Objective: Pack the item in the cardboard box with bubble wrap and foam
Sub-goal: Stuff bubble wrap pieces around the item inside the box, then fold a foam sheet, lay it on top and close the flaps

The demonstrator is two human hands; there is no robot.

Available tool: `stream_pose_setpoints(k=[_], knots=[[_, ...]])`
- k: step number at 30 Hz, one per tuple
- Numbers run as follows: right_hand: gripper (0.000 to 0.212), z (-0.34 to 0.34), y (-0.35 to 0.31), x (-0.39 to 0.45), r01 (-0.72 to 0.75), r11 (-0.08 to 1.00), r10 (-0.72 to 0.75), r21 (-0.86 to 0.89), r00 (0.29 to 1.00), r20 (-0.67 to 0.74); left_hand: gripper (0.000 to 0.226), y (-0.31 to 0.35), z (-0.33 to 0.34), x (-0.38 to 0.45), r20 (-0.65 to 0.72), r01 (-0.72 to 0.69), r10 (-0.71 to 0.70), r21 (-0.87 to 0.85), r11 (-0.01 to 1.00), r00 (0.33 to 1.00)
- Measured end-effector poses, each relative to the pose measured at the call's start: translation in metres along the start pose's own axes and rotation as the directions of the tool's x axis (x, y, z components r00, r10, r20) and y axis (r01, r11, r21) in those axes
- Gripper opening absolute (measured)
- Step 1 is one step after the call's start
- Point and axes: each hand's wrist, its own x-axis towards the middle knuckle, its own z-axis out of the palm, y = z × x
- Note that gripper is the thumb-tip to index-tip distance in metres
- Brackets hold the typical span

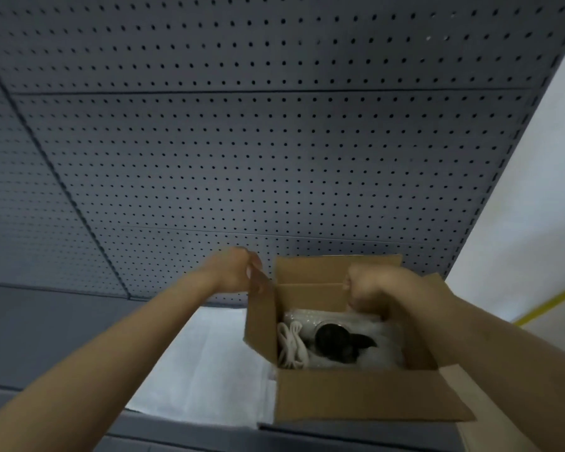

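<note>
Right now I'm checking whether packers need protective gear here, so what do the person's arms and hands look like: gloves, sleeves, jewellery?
Both forearms are bare as far as the picture shows them; no sleeve comes into view. The left hand and right hand wear no gloves. No watch, bracelet or ring shows, though the picture is blurry and the fingers are partly hidden.

A dark grey perforated pegboard wall [274,141] fills the far side. A white wall [542,197] stands at right, with a yellow stripe [548,305] near its base. Lighting is dim.
</note>
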Motion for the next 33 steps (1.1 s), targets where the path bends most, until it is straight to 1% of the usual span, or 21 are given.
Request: stream_pose_setpoints(k=[1,3,4,7,10,13,15,18,22,26,30,33], knots=[[0.015,-0.005,-0.016,-0.006,-0.003,1.000,0.002,-0.011,1.000,-0.018,0.051,-0.017,-0.010,-0.006,-0.021,-0.002,0.002,0.001,1.000,1.000],[0.031,-0.018,-0.049,-0.014,-0.003,1.000,0.001,-0.019,0.998,-0.058,0.053,-0.053,-0.029,-0.020,-0.054,0.003,-0.002,0.016,1.000,0.999],[0.035,-0.023,-0.066,-0.017,-0.002,1.000,0.002,-0.009,0.997,-0.079,0.053,-0.070,-0.035,-0.027,-0.057,0.010,-0.009,0.027,1.000,0.998],[0.044,-0.034,-0.115,-0.024,0.018,1.000,-0.019,-0.006,0.990,-0.139,0.053,-0.111,-0.043,-0.047,-0.021,0.036,-0.035,0.039,0.999,0.999],[0.047,-0.038,-0.159,-0.025,0.067,0.997,-0.075,-0.044,0.979,-0.188,0.052,-0.139,-0.039,-0.057,0.023,0.044,-0.045,0.058,0.997,0.999],[0.044,-0.036,-0.198,-0.016,0.132,0.986,-0.152,-0.102,0.965,-0.213,0.051,-0.162,-0.033,-0.062,0.029,0.063,-0.065,0.072,0.995,0.997],[0.044,-0.033,-0.221,-0.004,0.186,0.976,-0.205,-0.111,0.959,-0.196,0.050,-0.176,-0.028,-0.065,0.036,0.090,-0.093,0.072,0.993,0.995],[0.045,-0.020,-0.252,0.014,0.246,0.963,-0.259,-0.108,0.958,-0.122,0.052,-0.198,-0.020,-0.067,0.073,0.132,-0.136,0.058,0.990,0.988],[0.045,0.004,-0.281,0.043,0.257,0.963,-0.260,-0.080,0.965,-0.027,0.050,-0.232,-0.001,-0.068,0.096,0.153,-0.160,0.083,0.985,0.982],[0.045,0.037,-0.297,0.077,0.222,0.972,-0.219,-0.082,0.975,0.046,0.052,-0.263,0.033,-0.064,0.160,0.111,-0.144,0.196,0.974,0.977],[0.040,0.076,-0.307,0.108,0.153,0.986,-0.148,-0.067,0.986,0.077,0.053,-0.296,0.070,-0.046,0.254,0.049,-0.098,0.192,0.980,0.962],[0.038,0.103,-0.312,0.123,0.072,0.996,-0.068,-0.045,0.994,0.083,0.055,-0.316,0.094,-0.033,0.341,-0.017,-0.051,0.192,0.981,0.939]])
